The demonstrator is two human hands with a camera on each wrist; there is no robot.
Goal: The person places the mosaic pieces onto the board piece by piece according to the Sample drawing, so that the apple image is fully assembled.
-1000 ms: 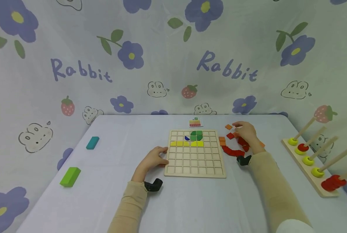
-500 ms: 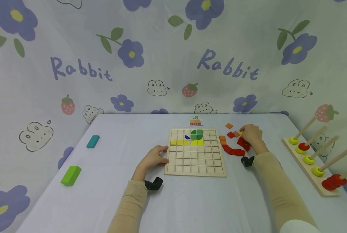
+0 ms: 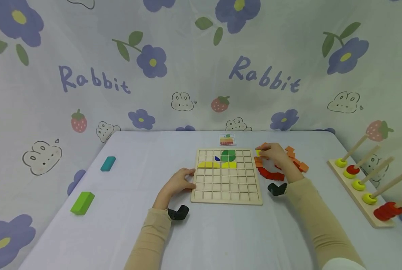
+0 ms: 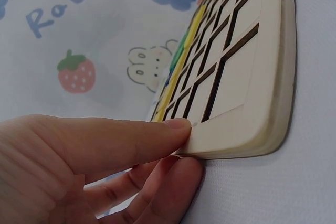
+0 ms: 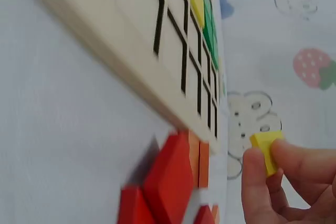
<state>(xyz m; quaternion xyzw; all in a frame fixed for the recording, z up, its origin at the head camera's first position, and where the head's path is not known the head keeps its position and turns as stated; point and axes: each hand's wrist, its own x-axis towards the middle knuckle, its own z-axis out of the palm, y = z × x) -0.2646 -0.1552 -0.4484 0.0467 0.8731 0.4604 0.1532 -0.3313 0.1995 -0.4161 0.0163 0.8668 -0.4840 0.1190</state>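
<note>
grid board (image 3: 226, 186), table middle: five yellow tiles (image 3: 208, 164) fill most of its third row, green tiles (image 3: 232, 153) sit just above, one blue tile (image 3: 217, 158) left of those. lower rows bare wood. peg stand (image 3: 360, 194) off to the right: yellow discs (image 3: 369, 199) on four pegs, red ones on the nearest peg and atop one yellow. left hand (image 3: 177, 183) grasps the board's left edge; left wrist view adds the thumb laid over the rim. right hand (image 3: 275, 153) pinches a yellow block (image 5: 269, 157) just beside the board's far right corner; pinch is clearest from the right wrist. that view also shows orange tiles (image 5: 203, 165) against the board's side and a red tile (image 5: 170, 179) tilted, a detail lost from the head. only the head view gets the picture card (image 3: 227, 140) behind the board.
</note>
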